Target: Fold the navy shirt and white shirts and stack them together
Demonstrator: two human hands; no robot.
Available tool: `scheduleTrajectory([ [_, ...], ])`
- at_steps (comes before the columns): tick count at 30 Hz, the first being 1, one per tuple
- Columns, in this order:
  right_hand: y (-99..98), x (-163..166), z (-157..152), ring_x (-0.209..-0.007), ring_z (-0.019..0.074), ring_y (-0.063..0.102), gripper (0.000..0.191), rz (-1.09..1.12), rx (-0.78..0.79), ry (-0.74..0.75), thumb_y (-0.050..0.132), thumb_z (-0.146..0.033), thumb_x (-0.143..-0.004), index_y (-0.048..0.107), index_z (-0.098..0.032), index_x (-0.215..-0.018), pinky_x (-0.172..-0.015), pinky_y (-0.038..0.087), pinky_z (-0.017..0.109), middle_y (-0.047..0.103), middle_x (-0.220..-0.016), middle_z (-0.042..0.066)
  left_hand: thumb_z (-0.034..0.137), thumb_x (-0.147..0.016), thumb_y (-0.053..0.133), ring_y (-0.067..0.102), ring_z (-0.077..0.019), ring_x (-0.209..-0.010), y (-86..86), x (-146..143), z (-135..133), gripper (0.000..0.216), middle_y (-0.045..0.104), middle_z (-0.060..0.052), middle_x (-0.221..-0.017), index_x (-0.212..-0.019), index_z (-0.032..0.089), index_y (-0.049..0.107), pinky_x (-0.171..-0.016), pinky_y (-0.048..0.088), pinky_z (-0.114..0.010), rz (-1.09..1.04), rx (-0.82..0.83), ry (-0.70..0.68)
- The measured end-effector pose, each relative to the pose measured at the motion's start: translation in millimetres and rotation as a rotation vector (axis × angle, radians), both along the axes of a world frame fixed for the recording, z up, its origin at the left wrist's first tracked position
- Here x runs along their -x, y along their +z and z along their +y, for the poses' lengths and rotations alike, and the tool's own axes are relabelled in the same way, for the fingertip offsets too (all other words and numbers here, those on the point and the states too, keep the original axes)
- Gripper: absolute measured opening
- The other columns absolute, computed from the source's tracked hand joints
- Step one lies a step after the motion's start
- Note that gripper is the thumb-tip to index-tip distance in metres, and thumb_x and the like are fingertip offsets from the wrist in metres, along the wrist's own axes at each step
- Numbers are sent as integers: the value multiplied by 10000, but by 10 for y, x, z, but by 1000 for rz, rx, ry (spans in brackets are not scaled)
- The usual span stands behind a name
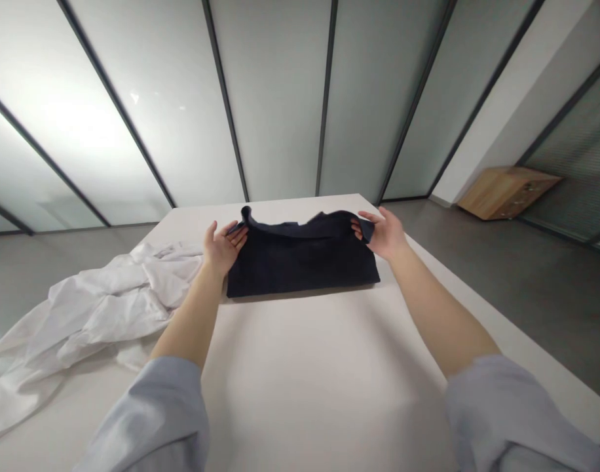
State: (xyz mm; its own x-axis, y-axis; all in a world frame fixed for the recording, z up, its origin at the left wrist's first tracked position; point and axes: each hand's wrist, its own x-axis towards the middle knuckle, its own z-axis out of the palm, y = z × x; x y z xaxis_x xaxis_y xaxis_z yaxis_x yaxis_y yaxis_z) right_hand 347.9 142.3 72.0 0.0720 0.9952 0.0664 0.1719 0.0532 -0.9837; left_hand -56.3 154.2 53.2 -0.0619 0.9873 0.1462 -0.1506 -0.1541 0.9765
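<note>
A dark navy garment (300, 262) lies folded into a rectangle on the white table (304, 367), toward its far end. My left hand (222, 248) pinches the garment's far left corner and lifts it slightly. My right hand (382, 233) grips the far right corner, also raised off the table. The far edge of the cloth sags between both hands. Both arms reach forward, with light grey sleeves pushed up above the elbows.
A crumpled white garment (93, 308) lies spread on the table's left side and hangs over the left edge. Frosted glass wall panels stand behind the table. A wooden cabinet (506, 191) sits on the grey floor at the right.
</note>
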Motion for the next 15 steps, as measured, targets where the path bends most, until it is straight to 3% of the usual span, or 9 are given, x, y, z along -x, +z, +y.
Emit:
scheduleTrajectory([
  [2, -280, 103, 198, -1120, 262, 628, 791, -54, 79, 10, 52, -627, -923, 269, -130, -1498, -880, 503, 382, 626, -1242, 170, 669, -883, 275, 496, -238, -1303, -255, -82, 120, 720, 484, -97, -1456, -1473, 264, 346, -995, 458, -390, 274, 113, 42],
  [4, -604, 180, 264, -1213, 235, 569, 702, -134, 138, -24, 80, -551, -956, 238, -148, -1510, -934, 477, 369, 544, -1371, 167, 569, -914, 321, 331, -212, -1418, -530, -152, 133, 684, 317, -85, -1563, -1513, 247, 253, -1083, 372, -371, 595, 163, 115],
  [8, -1121, 251, 120, -1358, 247, 412, 628, -692, 50, -42, 441, -463, -913, 371, -154, -1456, -1100, 326, 391, 434, -1478, 162, 491, -857, 507, 212, -310, -1458, -944, -257, -47, 718, 285, -186, -1557, -1448, 104, 381, -1165, 217, -453, 1230, 99, 54],
  [11, -1292, 246, -29, -1396, 293, 340, 577, -1046, -6, -47, 511, -445, -891, 481, -149, -1385, -1128, 269, 455, 425, -1482, 169, 503, -879, 474, 251, -349, -1438, -1051, -282, -180, 646, 322, -186, -1542, -1400, 121, 456, -1141, 251, -489, 1445, 26, 77],
  [15, -1334, 231, -137, -1384, 291, 351, 527, -1173, 3, -86, 448, -470, -924, 515, -181, -1360, -1102, 298, 473, 433, -1481, 146, 517, -894, 436, 305, -360, -1408, -1033, -251, -264, 668, 333, -212, -1527, -1409, 92, 438, -1116, 296, -470, 1490, 25, 138],
])
